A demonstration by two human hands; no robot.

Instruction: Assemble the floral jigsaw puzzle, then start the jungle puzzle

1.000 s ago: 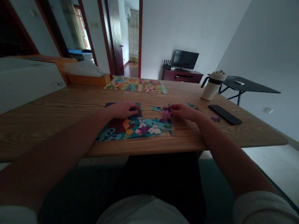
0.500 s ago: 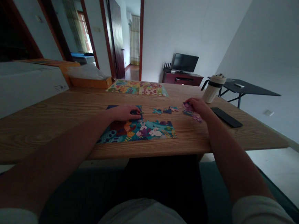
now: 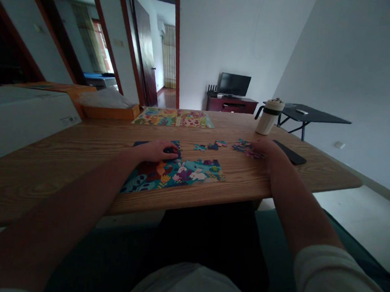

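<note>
The right hand (image 3: 269,148) had slid further right since the earlier frame and now lay over the right-hand cluster of loose puzzle pieces (image 3: 245,146), while the left hand (image 3: 157,151) stayed at the far edge of the half-built puzzle (image 3: 175,173). A long wooden table (image 3: 246,181) filled the view, with a white box (image 3: 24,123) at its left and a small black table (image 3: 315,113) beyond its right end. A finished puzzle (image 3: 173,117) lay at the table's far end, beside an orange box (image 3: 111,111). The half-built puzzle sat flat on the wood directly in front of the person. A cream flask (image 3: 269,116) and a flat black slab (image 3: 291,152) stood just beyond the right hand. A smaller group of loose pieces (image 3: 210,145) lay between the hands. The left fingers (image 3: 171,149) curled narrowly over dark pieces, and the right fingers (image 3: 259,144) bent down onto the cluster; whether either hand held a piece could not be told.
</note>
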